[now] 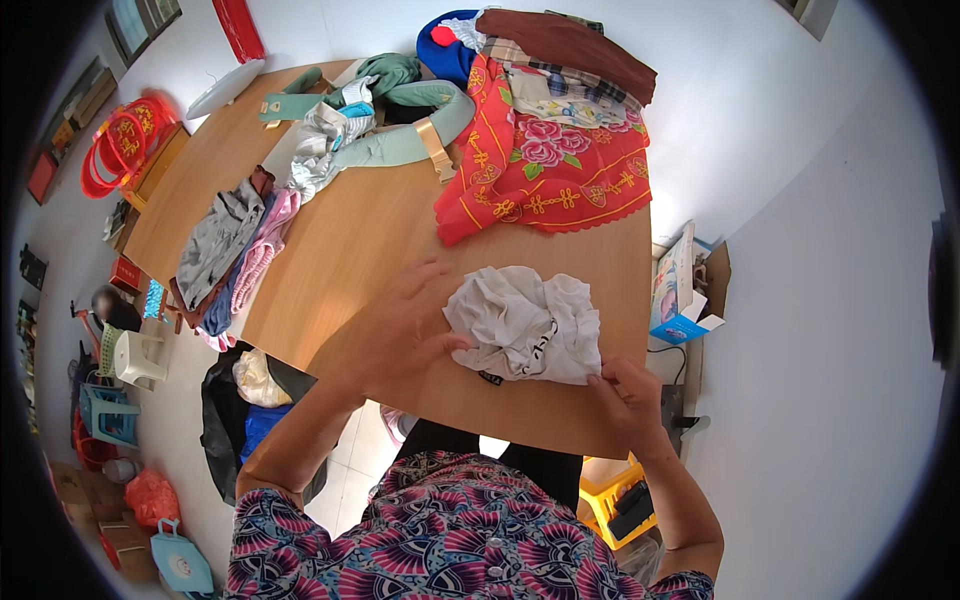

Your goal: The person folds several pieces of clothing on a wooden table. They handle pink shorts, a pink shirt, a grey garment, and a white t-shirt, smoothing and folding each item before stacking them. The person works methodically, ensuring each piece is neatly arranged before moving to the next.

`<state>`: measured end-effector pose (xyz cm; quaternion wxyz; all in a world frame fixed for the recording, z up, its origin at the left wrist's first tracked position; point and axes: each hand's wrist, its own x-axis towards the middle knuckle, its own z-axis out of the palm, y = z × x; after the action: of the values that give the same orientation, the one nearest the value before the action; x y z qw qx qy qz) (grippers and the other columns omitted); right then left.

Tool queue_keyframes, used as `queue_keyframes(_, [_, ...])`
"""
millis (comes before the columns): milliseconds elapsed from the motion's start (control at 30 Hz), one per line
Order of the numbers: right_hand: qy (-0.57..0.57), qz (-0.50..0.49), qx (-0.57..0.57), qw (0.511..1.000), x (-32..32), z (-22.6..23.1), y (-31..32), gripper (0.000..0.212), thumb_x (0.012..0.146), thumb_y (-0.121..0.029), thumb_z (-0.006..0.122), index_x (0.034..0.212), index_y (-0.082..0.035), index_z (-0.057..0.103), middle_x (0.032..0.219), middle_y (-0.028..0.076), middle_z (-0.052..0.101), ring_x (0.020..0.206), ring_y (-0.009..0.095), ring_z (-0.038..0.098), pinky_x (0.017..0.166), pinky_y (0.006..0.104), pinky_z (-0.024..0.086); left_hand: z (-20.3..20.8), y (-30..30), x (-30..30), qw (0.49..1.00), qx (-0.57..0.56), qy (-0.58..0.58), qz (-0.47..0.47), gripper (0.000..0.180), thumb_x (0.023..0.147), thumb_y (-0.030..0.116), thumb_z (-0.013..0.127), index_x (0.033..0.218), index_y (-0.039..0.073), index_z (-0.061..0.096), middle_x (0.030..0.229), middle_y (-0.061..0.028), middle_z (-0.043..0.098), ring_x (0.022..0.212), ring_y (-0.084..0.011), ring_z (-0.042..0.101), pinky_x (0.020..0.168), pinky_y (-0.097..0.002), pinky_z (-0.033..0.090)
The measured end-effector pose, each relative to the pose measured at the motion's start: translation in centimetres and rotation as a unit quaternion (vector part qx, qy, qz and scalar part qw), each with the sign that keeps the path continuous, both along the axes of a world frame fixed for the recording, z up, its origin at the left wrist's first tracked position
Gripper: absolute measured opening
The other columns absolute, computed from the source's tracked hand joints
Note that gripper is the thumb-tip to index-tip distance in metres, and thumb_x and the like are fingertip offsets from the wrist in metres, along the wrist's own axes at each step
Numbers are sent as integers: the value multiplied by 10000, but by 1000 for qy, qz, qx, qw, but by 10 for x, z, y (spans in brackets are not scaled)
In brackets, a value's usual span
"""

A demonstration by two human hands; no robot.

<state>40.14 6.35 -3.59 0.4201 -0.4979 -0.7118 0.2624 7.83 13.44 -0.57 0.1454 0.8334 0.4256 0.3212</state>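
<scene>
A white garment with dark print lies crumpled and partly folded on the wooden table, close to its near edge. A small black tag shows at its lower side. My right hand pinches the near right corner of the garment between thumb and fingers. On the opposite side, my left hand is spread open, slightly blurred, with its thumb close to the garment's left edge. I cannot tell whether the thumb touches the cloth.
Beyond the garment, a red flowered cloth lies under folded clothes. A green strap-like carrier with a buckle sits at the back. Folded clothes line the left edge. An open bag stands below left, a box by the right wall.
</scene>
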Motion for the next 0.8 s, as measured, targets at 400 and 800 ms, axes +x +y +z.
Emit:
queue_keyframes(400, [457,-175,-45,871,25,-33,-57,121,896,57,532,871,24,645,863,93,665,675,146,653,570,325,608,11,50,26,825,-323,-451,-106,162,906,-22,543,1046,56,569,966,-4,608,881,-72,560,797,-242,464])
queue_keyframes(800, [557,36,0,829,34,32,13,90,895,34,541,913,34,629,1359,222,502,764,271,709,692,413,640,103,101,-13,930,-98,-352,-23,141,928,9,618,1042,19,700,950,-4,693,815,-60,591,737,-211,474])
